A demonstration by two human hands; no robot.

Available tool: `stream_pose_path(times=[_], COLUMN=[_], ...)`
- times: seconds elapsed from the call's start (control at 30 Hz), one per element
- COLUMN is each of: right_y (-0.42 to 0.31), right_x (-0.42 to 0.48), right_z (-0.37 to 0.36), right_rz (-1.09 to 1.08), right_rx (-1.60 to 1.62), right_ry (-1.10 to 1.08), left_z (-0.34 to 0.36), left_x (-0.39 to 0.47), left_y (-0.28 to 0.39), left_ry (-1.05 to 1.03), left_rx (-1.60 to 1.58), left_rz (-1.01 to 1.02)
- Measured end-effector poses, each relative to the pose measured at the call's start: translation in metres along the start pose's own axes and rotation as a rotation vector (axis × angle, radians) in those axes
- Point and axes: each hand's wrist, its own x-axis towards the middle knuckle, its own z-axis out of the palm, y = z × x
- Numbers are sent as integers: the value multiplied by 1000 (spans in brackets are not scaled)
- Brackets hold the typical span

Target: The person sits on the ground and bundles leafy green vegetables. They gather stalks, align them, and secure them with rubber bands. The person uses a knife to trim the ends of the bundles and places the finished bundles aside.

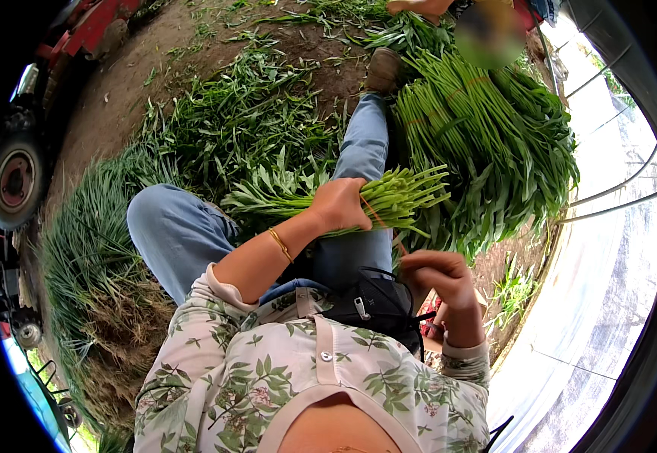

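My left hand (pixel 339 205), with a gold bangle at its wrist, is closed around a bunch of leafy green stalks (pixel 402 192). The bunch lies crosswise above my outstretched leg, cut stem ends to the right and leaves to the left. A thin orange tie (pixel 375 214) runs from the stalks beside my left thumb to my right hand (pixel 438 274). My right fingers are pinched on its end, pulled out taut toward my body; that hand looks slightly blurred. Whether the tie is string or a rubber band cannot be told.
A large pile of long-stemmed greens (pixel 464 124) lies right of my leg, some bundled with orange ties. Loose leaves (pixel 238 119) cover the ground ahead. Green onions with roots (pixel 107 272) are heaped at left, near a wheeled machine (pixel 17 181). Another person's foot (pixel 419 8) shows at top.
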Motion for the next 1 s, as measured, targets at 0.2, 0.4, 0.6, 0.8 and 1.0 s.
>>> stream_pose_path(times=[0.2, 0.4, 0.6, 0.8, 1.0], right_y=[83, 123, 47, -17, -31], right_x=[38, 96, 155, 209, 266], right_z=[-31, -31, 20, 96, 121], right_rz=[405, -245, -258, -431, -415], right_rx=[-558, -421, -281, 205, 60], right_ry=[42, 243, 213, 22, -46], left_z=[4, 1, -81, -175, -176], left_x=[13, 17, 1, -25, -33], left_y=[-20, -38, -50, -38, -31], left_ry=[-110, -220, -176, 125, 286], left_rx=[-200, -588, -955, -1070, -1229], left_rz=[-43, 54, 136, 265, 291])
